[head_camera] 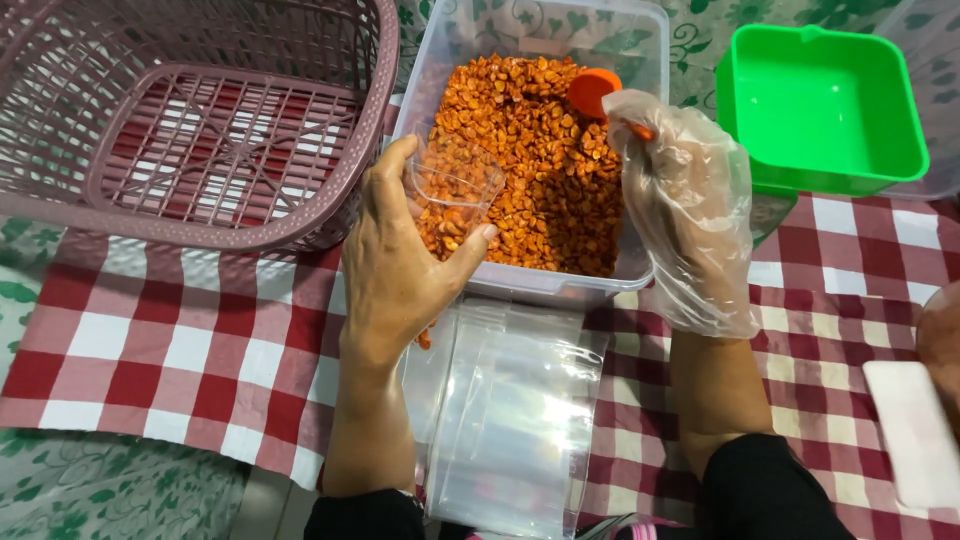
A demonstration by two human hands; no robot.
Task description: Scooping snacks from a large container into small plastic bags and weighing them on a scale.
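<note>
L hand (pixel 395 265): bare, palm down, fingers and thumb curled in a grip, forearm straight. R hand (pixel 688 215): in clear glove, fist closed, knuckles up, dark sleeve at wrist.

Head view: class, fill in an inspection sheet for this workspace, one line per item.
Surface: red and white checked cloth over a green leaf-patterned cover.
Job's things: clear tub of orange snack pieces; clear cup; orange scoop.
Clutter: stack of clear bags; mauve basket; green container.
Hands: left hand bare, holding the cup; right hand in a clear glove, gripping the scoop.
Cables: nothing seen.
Surroundings: white object at right edge.
</note>
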